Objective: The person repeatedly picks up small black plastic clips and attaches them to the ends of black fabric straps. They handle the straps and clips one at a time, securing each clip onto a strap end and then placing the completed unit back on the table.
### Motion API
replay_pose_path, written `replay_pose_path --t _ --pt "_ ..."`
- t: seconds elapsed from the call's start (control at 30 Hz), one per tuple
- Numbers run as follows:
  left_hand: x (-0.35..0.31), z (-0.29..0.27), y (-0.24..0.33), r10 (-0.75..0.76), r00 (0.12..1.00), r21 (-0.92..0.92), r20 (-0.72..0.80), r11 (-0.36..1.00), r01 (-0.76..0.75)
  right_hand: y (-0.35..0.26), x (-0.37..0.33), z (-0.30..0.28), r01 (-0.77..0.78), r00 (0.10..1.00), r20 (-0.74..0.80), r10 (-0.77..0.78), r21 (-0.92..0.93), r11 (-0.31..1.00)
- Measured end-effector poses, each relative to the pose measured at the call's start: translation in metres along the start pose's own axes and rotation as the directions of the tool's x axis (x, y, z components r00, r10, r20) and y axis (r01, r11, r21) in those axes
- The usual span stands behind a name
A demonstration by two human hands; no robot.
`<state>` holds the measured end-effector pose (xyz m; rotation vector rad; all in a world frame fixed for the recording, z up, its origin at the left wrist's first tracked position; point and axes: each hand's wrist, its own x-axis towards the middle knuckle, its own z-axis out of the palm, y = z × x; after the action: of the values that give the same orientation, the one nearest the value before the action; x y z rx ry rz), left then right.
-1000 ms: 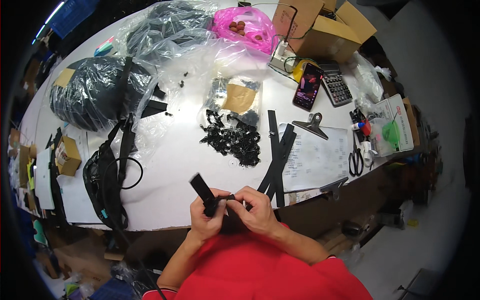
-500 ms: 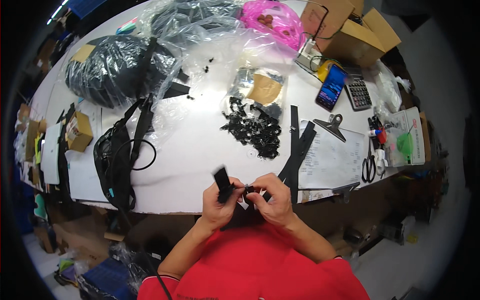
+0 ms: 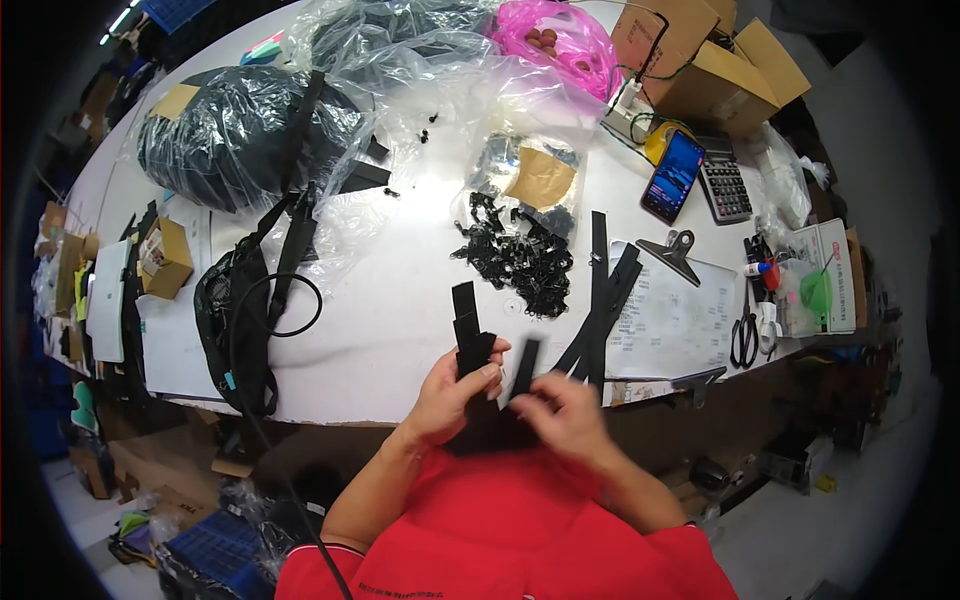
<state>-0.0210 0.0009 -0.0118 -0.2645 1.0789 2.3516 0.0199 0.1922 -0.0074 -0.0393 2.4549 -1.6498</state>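
L fingers [image 3: 486, 379] round blk strips [image 3: 474, 352], R fingers [image 3: 552, 388] w/ blurred strip [image 3: 527, 362]

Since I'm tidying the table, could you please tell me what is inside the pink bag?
The pink bag holds several round brown things. Its crumpled folds cover the rest, so I cannot tell what else may lie deeper.

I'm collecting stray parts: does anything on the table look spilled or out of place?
A few small black pieces lie beyond and left of the main black heap, near the plastic-wrapped bundle. Scattered apart from the heap, they look like strays, though possibly left on purpose. No damage stands out.
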Motion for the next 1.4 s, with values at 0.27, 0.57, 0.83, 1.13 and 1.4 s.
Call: replay_pose_path --t 0.27,0.57,0.83,1.13,1.4 --pt "-0.002 -0.003 0.0 -0.111 0.974 0.004 0.199 0.994 0.112 -0.015 0.036 -0.058 0.132 0.977 -0.119 -0.179 -0.323 0.937" --pt "-0.006 -0.014 -0.01 0.155 0.985 0.215 -0.074 0.967 -0.137 -0.017 0.037 -0.009 0.078 0.995 -0.083 -0.058 0.264 0.961" --pt "-0.005 -0.001 -0.015 0.369 0.927 0.528 0.063 0.776 -0.345 -0.04 0.03 -0.023 0.268 0.963 0.028 -0.267 -0.043 0.962" --pt "-0.009 -0.001 -0.015 0.558 0.796 0.78 0.234 0.381 -0.496 -0.003 0.02 -0.002 -0.327 0.945 0.208 0.252 0.608 0.724" --pt "-0.01 -0.018 -0.014 0.594 0.801 0.743 0.077 0.502 -0.444 -0.018 0.034 0.021 -0.036 0.999 0.027 0.029 0.272 0.962"
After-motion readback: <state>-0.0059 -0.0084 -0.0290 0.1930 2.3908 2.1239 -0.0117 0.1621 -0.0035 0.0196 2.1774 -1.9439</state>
